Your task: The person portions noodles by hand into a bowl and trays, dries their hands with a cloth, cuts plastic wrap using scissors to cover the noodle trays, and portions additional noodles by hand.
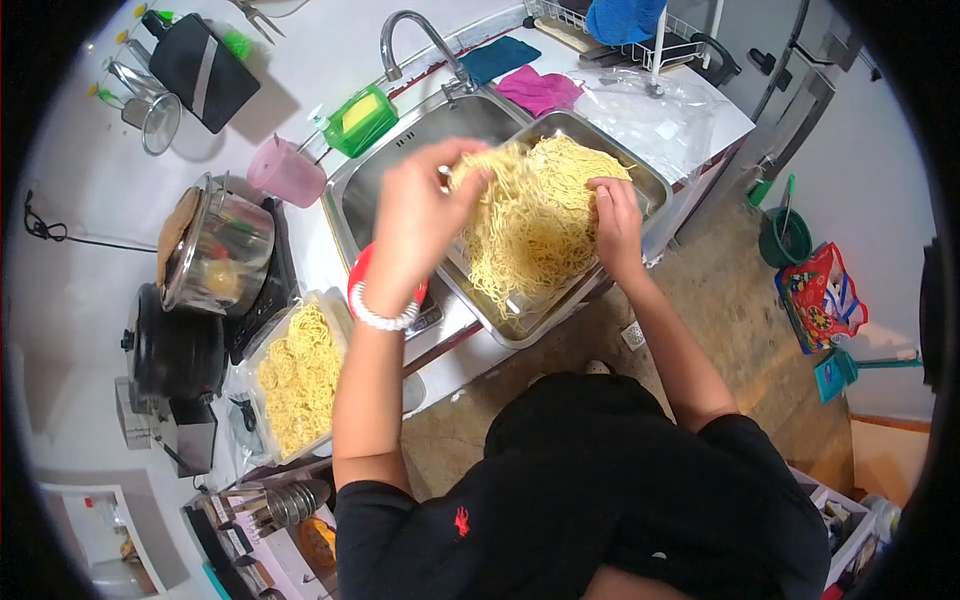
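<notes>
A large metal tray (652, 190) rests across the sink and the counter's front edge, heaped with yellow noodles (570, 170). My left hand (425, 205), with a white coiled band at the wrist, is raised over the tray's left side, its fingers closed on a clump of noodles that hangs down. At the right side of the heap, my right hand (615, 215) has its fingers bent over the noodles, gripping some at the edge. A clear plastic container (343, 335) with more noodles stands on the counter to the left.
Behind the tray are the sink (440, 125), faucet (425, 25), green sponge holder (360, 122) and pink cloth (538, 90). A red bowl (360, 268) lies under my left forearm. Pots (175, 345) and a pink pitcher (287, 172) stand left. A dish rack (680, 45) is at the back right.
</notes>
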Motion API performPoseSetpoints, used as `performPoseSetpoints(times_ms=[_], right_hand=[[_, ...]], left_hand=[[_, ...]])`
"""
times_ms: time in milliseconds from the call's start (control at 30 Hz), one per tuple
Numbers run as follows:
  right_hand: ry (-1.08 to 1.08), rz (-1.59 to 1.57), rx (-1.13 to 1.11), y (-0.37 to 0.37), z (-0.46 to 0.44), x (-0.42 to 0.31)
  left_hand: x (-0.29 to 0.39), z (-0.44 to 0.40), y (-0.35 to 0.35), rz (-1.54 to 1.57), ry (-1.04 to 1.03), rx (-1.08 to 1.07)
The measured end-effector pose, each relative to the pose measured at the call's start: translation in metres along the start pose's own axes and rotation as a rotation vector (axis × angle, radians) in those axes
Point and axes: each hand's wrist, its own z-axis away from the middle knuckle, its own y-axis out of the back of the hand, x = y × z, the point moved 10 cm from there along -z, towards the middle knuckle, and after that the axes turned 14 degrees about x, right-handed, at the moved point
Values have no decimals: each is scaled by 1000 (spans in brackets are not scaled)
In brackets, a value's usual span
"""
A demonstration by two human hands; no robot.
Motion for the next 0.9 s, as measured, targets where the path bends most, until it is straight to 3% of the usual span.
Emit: performPoseSetpoints(times_ms=[167,267,400,500,567,633,900], right_hand=[[17,17,-10,1,0,-4],[-3,-6,-15,-2,0,0],[-18,-37,-7,0,2,2],[4,2,-22,-1,1,1],[-5,-8,-18,-2,0,2],[-9,-3,-17,-2,2,3],[61,69,-41,-2,4,-12]], left_hand=[[45,-40,56,311,31,172],[61,-54,63,166,-116,136],[69,-61,71,255,-72,121],[73,-65,68,136,-127,78],[91,-62,78,197,-170,228],[93,-66,85,263,-105,225],[106,-71,127,414,-332,485]])
